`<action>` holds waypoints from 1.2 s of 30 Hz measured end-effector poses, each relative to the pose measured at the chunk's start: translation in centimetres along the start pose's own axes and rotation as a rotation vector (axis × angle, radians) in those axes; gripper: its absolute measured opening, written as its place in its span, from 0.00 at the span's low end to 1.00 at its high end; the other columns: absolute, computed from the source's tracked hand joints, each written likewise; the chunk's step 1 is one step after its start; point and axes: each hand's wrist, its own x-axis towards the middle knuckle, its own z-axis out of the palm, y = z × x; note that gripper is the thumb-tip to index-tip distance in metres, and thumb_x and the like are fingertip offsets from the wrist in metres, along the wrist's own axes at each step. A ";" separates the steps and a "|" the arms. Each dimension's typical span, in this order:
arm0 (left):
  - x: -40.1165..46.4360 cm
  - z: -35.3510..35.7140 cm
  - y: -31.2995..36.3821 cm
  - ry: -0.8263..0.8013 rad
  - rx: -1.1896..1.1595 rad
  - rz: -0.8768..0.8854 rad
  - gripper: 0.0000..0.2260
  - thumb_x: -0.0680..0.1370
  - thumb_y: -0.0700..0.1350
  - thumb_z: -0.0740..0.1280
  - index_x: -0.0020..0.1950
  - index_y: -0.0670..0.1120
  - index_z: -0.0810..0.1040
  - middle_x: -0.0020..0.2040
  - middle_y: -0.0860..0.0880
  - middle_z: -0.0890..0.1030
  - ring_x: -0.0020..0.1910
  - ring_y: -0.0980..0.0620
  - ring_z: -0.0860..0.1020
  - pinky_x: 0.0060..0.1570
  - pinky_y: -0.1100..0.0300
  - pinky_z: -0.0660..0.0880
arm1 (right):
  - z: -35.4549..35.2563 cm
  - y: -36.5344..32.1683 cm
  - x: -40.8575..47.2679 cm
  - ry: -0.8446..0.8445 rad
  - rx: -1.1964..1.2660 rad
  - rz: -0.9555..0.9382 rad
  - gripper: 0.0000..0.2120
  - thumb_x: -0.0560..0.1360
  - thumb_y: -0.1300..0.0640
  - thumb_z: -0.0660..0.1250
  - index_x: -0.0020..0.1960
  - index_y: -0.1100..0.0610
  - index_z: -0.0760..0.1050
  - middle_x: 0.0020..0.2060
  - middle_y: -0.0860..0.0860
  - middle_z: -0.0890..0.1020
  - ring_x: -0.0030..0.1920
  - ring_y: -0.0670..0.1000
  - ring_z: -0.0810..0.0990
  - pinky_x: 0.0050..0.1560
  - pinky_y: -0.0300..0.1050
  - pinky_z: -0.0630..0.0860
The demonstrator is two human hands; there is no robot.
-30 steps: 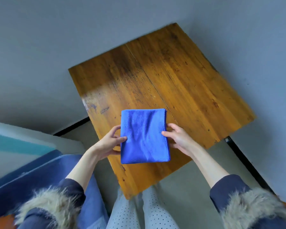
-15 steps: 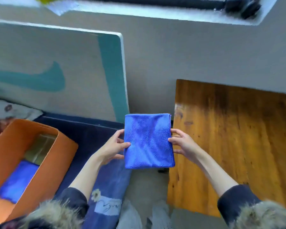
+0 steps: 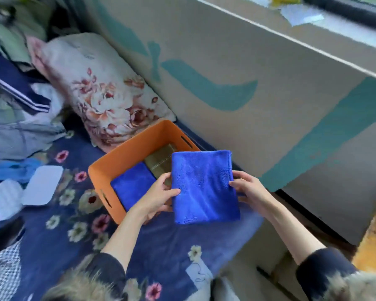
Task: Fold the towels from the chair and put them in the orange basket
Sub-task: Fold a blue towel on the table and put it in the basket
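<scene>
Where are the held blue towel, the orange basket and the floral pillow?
held blue towel [image 3: 204, 187], head view, middle of its folded face.
orange basket [image 3: 126, 158], head view, inside of its far-left wall.
floral pillow [image 3: 100, 92], head view, middle of its printed top.

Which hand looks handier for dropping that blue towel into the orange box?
Left, probably. The left hand already hovers over the orange basket, gripping the folded blue towel; the right hand sits farther away.

towel [image 3: 205, 187] carried from table, above basket [image 3: 126, 153]

The held folded blue microfibre towel [image 3: 204, 187] hides the orange plastic basket's [image 3: 126, 157] near right corner and part of its contents.
</scene>
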 end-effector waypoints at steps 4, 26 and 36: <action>0.0 -5.7 -1.3 0.137 -0.102 -0.034 0.20 0.77 0.39 0.64 0.66 0.53 0.65 0.46 0.48 0.77 0.35 0.54 0.77 0.26 0.63 0.71 | 6.0 -2.7 4.3 -0.126 -0.123 0.000 0.16 0.72 0.64 0.63 0.56 0.51 0.77 0.42 0.49 0.83 0.39 0.47 0.80 0.40 0.42 0.73; 15.0 -16.1 -11.2 0.716 0.435 -0.491 0.17 0.78 0.37 0.56 0.67 0.43 0.61 0.65 0.40 0.68 0.64 0.38 0.68 0.59 0.49 0.61 | 24.3 5.5 29.6 -0.324 -0.421 0.322 0.16 0.73 0.66 0.62 0.59 0.55 0.75 0.45 0.54 0.80 0.44 0.52 0.76 0.44 0.46 0.74; 16.2 -15.4 -12.1 0.684 0.663 -0.581 0.35 0.76 0.34 0.61 0.76 0.46 0.42 0.68 0.42 0.60 0.57 0.39 0.73 0.38 0.52 0.65 | 25.2 7.8 31.8 -0.319 -0.497 0.321 0.18 0.76 0.66 0.61 0.65 0.58 0.71 0.51 0.53 0.79 0.49 0.53 0.78 0.54 0.55 0.76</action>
